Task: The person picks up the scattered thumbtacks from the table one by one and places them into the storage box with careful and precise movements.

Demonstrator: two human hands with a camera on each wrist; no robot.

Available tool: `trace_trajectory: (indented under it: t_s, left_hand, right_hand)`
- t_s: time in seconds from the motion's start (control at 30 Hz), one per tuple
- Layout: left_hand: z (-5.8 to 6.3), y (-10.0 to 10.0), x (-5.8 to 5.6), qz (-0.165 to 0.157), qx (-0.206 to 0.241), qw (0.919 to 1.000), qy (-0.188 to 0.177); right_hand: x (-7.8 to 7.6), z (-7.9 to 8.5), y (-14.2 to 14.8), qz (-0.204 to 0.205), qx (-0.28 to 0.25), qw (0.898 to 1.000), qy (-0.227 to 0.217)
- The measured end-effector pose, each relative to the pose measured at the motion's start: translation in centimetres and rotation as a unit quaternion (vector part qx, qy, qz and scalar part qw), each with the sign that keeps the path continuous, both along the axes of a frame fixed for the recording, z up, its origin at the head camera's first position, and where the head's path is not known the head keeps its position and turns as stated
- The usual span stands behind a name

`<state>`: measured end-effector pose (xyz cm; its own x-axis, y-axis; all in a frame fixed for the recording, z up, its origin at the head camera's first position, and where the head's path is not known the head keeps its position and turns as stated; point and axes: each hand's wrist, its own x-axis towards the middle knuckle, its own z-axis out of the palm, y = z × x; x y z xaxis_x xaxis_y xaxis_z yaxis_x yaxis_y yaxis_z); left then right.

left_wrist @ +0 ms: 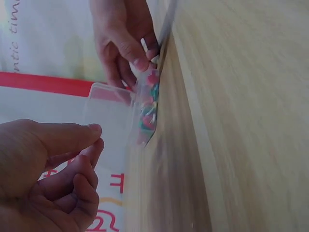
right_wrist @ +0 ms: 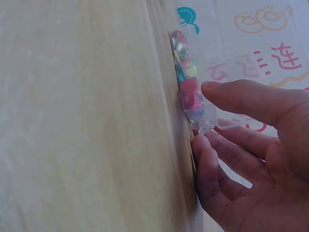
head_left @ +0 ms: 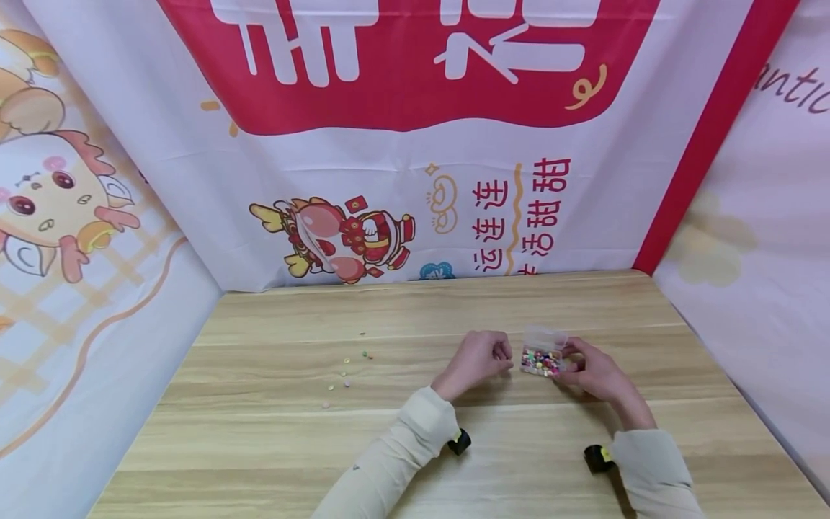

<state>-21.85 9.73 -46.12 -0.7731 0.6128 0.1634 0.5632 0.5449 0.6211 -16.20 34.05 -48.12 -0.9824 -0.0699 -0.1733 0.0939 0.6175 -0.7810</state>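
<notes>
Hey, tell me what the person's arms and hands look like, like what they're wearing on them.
Both the left hand and right hand are gloveless. The left sleeve and right sleeve are long and pale beige; the left has a tiny dark mark. A small black device with a yellow patch shows beside each cuff.

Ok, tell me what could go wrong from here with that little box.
The clear box has its lid up, so a nudge from the right hand at its side might spill the colorful pieces. The left hand, close by, could also bump it. The tiny loose pieces might get swept aside by the left sleeve.
</notes>
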Motion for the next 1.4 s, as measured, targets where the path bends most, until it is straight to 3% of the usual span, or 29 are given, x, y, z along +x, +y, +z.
trace_trajectory:
  t_s: [0.43,0.63,0.9,1.1,1.4]
  left_hand:
    - [-0.8,2.9,-0.9,-0.011,-0.003,0.9998,-0.014]
    - [-1.5,3.4,-1.4,-0.007,-0.002,0.9999,-0.011]
    - [-1.4,3.1,-1.6,-0.009,0.002,0.9997,-0.024]
    - [-0.4,0.9,-1.3,0.002,-0.006,1.0,-0.001]
    - [1.5,-4.2,-0.3,0.034,-0.016,0.9993,-0.003]
  right_hand:
    - [0.0,-0.3,0.0,-0.005,-0.01,1.0,-0.004]
    - [-0.1,-0.4,-0.2,-0.008,-0.007,1.0,0.005]
    - [0.1,-0.4,0.0,-0.011,-0.015,1.0,0.006]
    - [-0.1,-0.4,-0.3,-0.004,-0.006,1.0,0.015]
    - [0.0,-0.4,-0.1,0.006,0.008,1.0,0.023]
